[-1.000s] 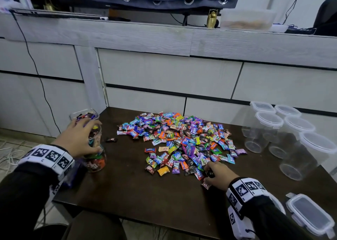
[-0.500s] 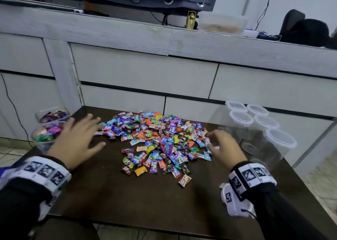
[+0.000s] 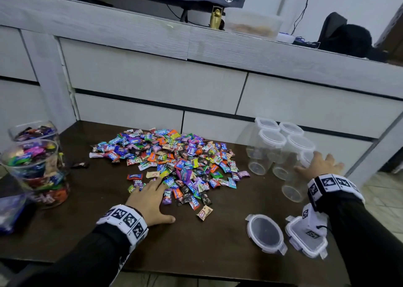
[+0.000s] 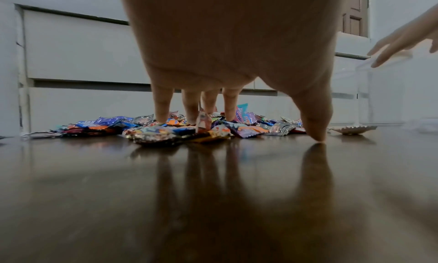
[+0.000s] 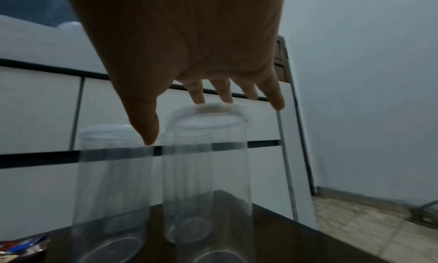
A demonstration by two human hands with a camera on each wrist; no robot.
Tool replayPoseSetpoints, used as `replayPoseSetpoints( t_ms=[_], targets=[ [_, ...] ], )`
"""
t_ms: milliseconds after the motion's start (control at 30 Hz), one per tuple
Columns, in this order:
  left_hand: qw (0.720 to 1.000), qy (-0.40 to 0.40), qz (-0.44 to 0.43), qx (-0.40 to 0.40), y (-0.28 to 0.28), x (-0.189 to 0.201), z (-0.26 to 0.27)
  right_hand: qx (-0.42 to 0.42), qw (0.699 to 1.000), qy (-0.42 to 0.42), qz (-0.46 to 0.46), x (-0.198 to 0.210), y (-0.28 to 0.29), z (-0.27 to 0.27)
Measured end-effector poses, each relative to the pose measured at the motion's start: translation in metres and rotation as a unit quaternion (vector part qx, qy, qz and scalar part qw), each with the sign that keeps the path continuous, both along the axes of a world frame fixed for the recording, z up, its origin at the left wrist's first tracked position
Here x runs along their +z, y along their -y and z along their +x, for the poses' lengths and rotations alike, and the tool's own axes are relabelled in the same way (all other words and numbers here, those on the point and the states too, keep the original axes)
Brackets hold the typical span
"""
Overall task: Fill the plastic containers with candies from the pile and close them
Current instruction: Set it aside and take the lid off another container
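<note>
Candies (image 3: 172, 162): heaped mid-table (image 3: 207, 243) | Step: fetching next empty container (image 5: 208, 164), judged | Right hand (image 3: 319, 165): fingers spread over its lid, not gripping | Left hand (image 3: 150, 199): flat, fingertips (image 4: 163, 115) on pile edge | Next: grasp container, bring near, unlid

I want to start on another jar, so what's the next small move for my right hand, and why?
Probably close the right hand around the nearest empty container and draw it toward the candy pile. Its spread fingers are at the lid's rim without a grip, and the left hand rests on the pile.
</note>
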State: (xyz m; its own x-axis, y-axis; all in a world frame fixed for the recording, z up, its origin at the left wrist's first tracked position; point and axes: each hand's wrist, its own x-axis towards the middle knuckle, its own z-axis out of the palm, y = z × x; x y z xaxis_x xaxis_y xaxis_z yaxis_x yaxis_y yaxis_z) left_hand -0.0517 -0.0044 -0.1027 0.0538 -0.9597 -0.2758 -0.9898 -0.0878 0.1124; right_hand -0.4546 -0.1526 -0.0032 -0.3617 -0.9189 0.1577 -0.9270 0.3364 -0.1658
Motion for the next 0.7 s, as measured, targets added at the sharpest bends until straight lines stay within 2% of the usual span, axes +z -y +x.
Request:
replayPoseSetpoints(
  t_ms=[100, 233, 567, 700],
  targets=[
    [1.0, -0.005, 0.009, -0.006, 0.0, 0.0, 0.001, 0.01, 0.998, 0.054, -0.037, -0.011, 0.0, -0.006],
    [1.0, -0.002, 0.013, -0.004, -0.001, 0.001, 0.0, 0.042, 0.996, 0.061, -0.057, -0.009, -0.008, 0.004],
    [1.0, -0.007, 0.013, -0.013, -0.004, 0.003, 0.001, 0.268, 0.961, 0.068, 0.017, 0.005, -0.06, 0.091],
    [1.0, -0.005, 0.015, -0.015, -0.002, 0.003, 0.001, 0.356, 0.932, 0.045, 0.043, 0.009, -0.096, 0.114]
  ],
)
